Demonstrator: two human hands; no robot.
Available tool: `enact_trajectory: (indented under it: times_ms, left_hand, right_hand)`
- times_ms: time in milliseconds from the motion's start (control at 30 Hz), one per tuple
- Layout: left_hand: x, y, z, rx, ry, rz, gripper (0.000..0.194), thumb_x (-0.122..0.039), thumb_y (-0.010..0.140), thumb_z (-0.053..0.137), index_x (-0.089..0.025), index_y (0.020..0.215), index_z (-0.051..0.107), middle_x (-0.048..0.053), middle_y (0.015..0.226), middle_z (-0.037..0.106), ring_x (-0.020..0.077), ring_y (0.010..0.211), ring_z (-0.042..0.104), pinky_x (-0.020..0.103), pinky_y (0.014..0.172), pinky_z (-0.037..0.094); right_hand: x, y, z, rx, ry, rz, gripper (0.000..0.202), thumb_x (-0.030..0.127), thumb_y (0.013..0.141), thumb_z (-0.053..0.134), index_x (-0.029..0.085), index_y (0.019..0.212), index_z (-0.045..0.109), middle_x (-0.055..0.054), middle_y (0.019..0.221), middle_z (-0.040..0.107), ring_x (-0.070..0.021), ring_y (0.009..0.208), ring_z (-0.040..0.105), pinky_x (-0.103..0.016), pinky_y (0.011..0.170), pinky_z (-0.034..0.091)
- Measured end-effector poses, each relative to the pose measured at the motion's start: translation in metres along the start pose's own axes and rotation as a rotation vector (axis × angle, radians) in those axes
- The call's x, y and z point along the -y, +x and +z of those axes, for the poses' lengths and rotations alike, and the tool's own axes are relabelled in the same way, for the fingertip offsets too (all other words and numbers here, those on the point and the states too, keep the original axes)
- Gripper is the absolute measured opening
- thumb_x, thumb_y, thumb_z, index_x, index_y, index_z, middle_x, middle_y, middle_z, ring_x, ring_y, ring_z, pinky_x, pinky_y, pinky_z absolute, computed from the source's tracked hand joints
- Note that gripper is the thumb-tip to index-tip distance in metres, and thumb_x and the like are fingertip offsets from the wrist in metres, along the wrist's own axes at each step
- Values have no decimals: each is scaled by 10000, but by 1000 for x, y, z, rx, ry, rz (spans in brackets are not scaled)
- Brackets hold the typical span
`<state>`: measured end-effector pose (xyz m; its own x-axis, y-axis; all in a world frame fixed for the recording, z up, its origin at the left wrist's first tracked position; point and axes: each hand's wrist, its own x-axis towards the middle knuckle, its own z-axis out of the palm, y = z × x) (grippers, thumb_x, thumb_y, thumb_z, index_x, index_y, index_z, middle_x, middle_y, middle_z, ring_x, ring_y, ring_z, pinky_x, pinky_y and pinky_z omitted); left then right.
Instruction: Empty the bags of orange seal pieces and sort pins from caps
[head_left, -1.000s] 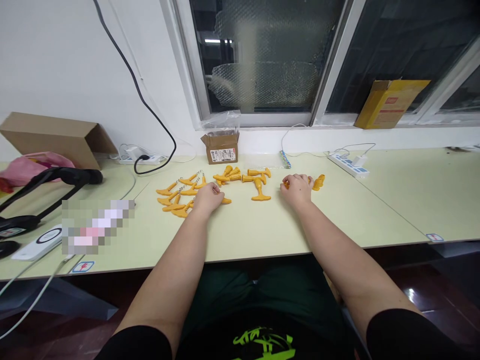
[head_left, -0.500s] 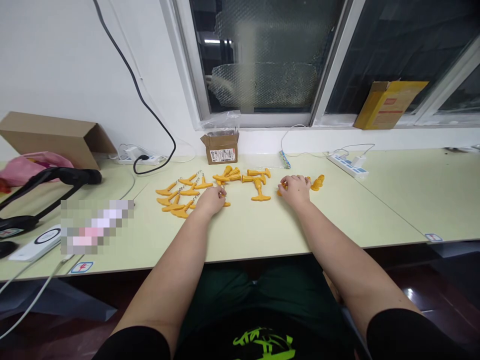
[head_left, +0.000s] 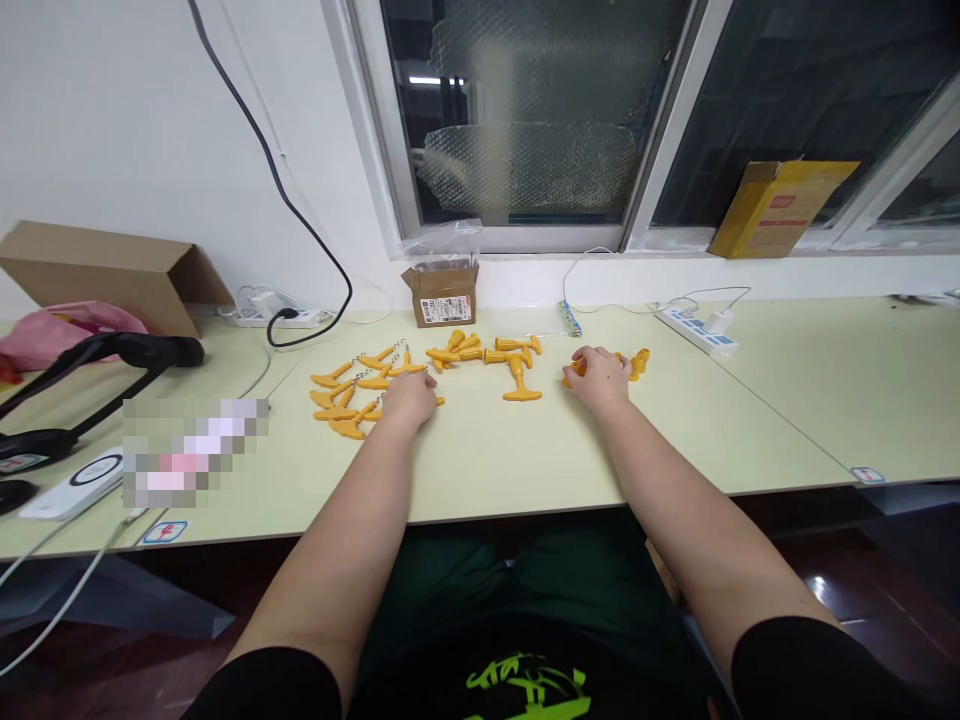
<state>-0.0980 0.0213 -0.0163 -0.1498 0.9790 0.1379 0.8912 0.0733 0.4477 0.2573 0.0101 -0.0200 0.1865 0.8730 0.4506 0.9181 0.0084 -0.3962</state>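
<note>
Several yellow T-handled corkscrews point(head_left: 331, 379) with bare metal spirals lie grouped on the table. My left hand point(head_left: 409, 400) is closed at the right side of this group, and a yellow handle end of a corkscrew point(head_left: 440, 401) sticks out past its fingers. In the middle lie several more yellow T-handled corkscrews point(head_left: 517, 375), their spirals covered by sheaths. Over on the right, my right hand point(head_left: 604, 379) curls its fingers round a yellow sheath point(head_left: 577, 368), partly hidden by them. More yellow sheaths point(head_left: 639, 364) lie just beyond that hand.
A small open cardboard box point(head_left: 445, 296) stands against the wall beneath the window. Power strips point(head_left: 697, 330) with cables lie along the back edge. At the left are a black frame-like object point(head_left: 97, 350), a white device point(head_left: 82, 485) and a large cardboard box point(head_left: 105, 270).
My left hand has moved left with the corkscrew, in among the bare-spiral group. Some corkscrews there have shifted slightly. My right hand has moved a little to the right, nearer the sheaths.
</note>
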Motion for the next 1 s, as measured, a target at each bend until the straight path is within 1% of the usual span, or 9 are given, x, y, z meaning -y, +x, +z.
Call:
enact_trajectory:
  times_ms: [100,200,267,400,500,600,700,867,1000]
  left_hand:
    - [-5,-3,-2,-61,-9,23,311,-183,827,653,-227,1120,750,180,1313,644,402,1351,521,531,1111,446]
    - [-12,-4,-3,-131,-35,110,467,-155,852,576,-220,1302,678,166,1373,598,369,1415,457,504,1187,385]
    - [-17,-2,-2,-147,-40,166,554,-146,849,552,-214,1395,616,148,1449,564,348,1441,434,482,1216,360]
    - [-19,7,2,-103,-40,203,657,-140,842,551,-179,1497,525,135,1624,443,327,1522,354,470,1273,286]
    - [-18,14,7,-32,-28,196,692,-133,834,567,-175,1521,504,137,1669,395,325,1553,320,495,1276,275]
    - [-19,16,9,-5,-18,204,671,-133,840,570,-213,1504,531,118,1653,425,333,1531,357,515,1251,308]
    - [-22,13,9,-35,-2,202,617,-159,862,571,-242,1474,570,131,1552,518,360,1452,439,535,1195,373]
    - [-28,7,9,-33,-11,197,552,-199,884,591,-236,1434,607,168,1377,567,354,1323,541,471,1100,461]
    - [-28,8,10,-16,-26,215,353,-221,889,633,-215,1240,677,160,1285,617,341,1234,601,430,1033,493]
  right_hand:
    - [0,0,-1,-52,1,-11,292,367,863,655,221,1112,703,-127,1190,665,-346,1192,568,-597,1157,260]
    - [0,1,1,-46,-13,-11,330,378,873,626,204,1143,701,-141,1243,660,-366,1250,532,-659,1203,167]
    - [0,1,3,-26,-29,1,320,370,873,603,194,1120,704,-146,1236,672,-376,1256,526,-699,1206,115]
    - [-1,2,7,-37,-36,-6,284,345,868,580,199,1075,708,-138,1176,701,-374,1220,547,-721,1195,105]
    - [-1,2,6,-37,-33,-13,256,336,863,583,205,1045,707,-130,1138,706,-369,1191,559,-727,1186,120]
    - [3,0,4,-50,-12,-8,239,333,856,596,214,1035,701,-125,1156,685,-364,1192,555,-730,1189,121]
    - [10,-3,0,-107,21,-35,214,317,859,610,228,1036,691,-117,1190,645,-343,1203,549,-695,1216,120]
    - [26,-11,-3,-155,36,-195,116,279,905,580,244,954,680,-99,1102,622,-309,1150,553,-605,1246,145]
    - [35,-17,1,-141,47,-335,98,257,921,579,247,919,676,-78,1026,634,-288,1088,568,-547,1232,194]
